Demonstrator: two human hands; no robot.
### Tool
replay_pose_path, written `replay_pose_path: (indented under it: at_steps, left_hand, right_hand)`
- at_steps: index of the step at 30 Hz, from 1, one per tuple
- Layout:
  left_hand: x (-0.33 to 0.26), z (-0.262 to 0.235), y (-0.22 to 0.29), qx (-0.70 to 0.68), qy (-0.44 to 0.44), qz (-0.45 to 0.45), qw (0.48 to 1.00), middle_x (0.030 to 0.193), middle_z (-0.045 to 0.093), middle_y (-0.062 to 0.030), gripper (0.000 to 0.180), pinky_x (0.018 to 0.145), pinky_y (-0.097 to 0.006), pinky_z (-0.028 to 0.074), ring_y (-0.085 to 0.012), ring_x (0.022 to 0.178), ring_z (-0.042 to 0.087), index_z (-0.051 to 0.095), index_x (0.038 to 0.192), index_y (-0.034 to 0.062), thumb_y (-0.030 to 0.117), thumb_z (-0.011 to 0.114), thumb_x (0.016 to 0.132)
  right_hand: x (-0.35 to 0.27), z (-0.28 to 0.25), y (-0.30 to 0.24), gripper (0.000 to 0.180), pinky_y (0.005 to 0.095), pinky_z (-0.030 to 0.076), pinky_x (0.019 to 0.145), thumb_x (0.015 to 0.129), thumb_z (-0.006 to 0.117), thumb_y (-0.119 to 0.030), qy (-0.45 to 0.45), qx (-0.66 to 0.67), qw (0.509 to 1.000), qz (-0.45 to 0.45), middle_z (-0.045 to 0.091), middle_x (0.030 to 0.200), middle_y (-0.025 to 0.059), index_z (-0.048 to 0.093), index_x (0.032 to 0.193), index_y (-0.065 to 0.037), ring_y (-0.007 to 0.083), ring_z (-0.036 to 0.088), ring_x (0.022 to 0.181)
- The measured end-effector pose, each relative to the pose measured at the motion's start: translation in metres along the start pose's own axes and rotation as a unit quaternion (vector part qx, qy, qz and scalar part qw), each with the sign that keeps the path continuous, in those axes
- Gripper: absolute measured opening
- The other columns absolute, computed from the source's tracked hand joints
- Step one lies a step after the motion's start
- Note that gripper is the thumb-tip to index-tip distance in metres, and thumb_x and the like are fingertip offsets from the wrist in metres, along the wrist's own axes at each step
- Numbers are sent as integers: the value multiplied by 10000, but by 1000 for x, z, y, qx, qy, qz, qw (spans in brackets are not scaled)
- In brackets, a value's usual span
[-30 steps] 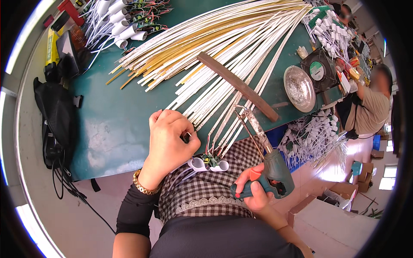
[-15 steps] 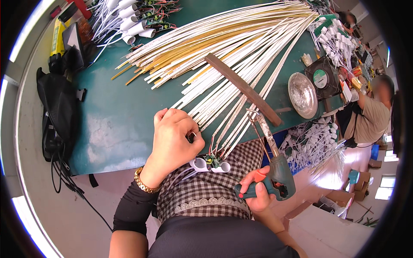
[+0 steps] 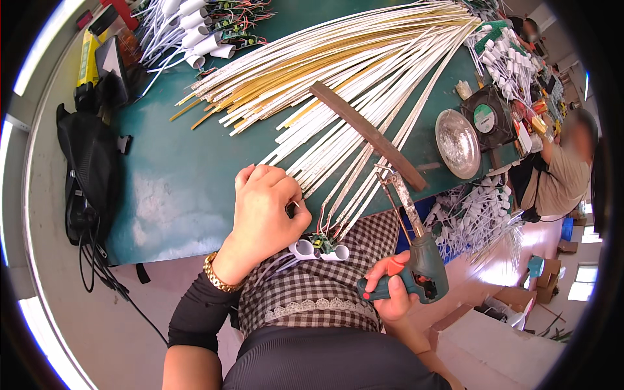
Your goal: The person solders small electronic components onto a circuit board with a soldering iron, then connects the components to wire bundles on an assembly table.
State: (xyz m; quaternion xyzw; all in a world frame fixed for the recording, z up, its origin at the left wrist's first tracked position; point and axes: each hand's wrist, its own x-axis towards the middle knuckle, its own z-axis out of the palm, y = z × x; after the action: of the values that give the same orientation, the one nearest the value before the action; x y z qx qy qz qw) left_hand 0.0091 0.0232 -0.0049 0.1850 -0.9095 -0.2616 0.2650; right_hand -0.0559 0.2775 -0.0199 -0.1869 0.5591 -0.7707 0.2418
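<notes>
My left hand point(image 3: 266, 205) is closed at the near table edge, over the ends of the white LED strips point(image 3: 325, 166). A small dark thing shows between its thumb and fingers, too hidden to name. Just right of it, small green circuit boards point(image 3: 318, 242) with red wires and white plastic tubes point(image 3: 335, 253) hang at the edge, by my checked apron point(image 3: 296, 283). In my right hand point(image 3: 391, 299) is a green pistol-shaped soldering gun point(image 3: 426, 263); my fingers wrap its handle. Its metal tip points up, beside the near end of a dark bar.
That curved bar point(image 3: 367, 133) lies across the strips. To the right are a round metal dish point(image 3: 457, 144) and a black fan point(image 3: 489, 117). More white tubes with boards point(image 3: 201, 36) lie far left, near a black bag point(image 3: 91, 172). A person point(image 3: 562, 172) sits at right.
Almost nothing differs. Both hands and the soldering gun sit a few pixels to the right, along with the whole view; their grips are unchanged.
</notes>
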Motion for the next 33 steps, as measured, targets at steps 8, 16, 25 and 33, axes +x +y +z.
replay_pose_path:
  at_steps: [8,16,25,33]
  left_hand:
    - [1,-6,0,-14,-32,-15,999,717,536,-25,123,974,-508,387,-257,811,564,591,689,91,47,704,665]
    - [-1,-6,-2,-35,-33,-5,999,732,540,-14,114,997,-522,364,-246,812,562,607,715,94,31,699,689]
    - [-3,-5,-3,-6,-26,18,999,786,569,-29,134,937,-404,373,-234,835,573,583,712,93,29,698,687]
    - [0,-26,-10,-112,-88,8,990,869,620,-15,197,1045,-496,327,-221,925,601,612,878,104,23,694,719]
  right_hand:
    - [2,-2,-2,371,372,525,672,918,547,-193,3,-2,1000,2,595,808,170,412,1228,-40,198,577,607]
    - [0,-7,-1,364,363,529,677,918,548,-194,7,10,1000,14,601,817,168,417,1224,-45,187,578,608]
    - [1,-16,3,365,341,532,645,939,568,-190,-23,30,999,7,611,886,178,409,1244,-69,189,598,668]
    - [-1,-23,3,363,335,530,659,963,570,-180,-35,47,998,-5,617,954,189,392,1265,-89,195,609,731]
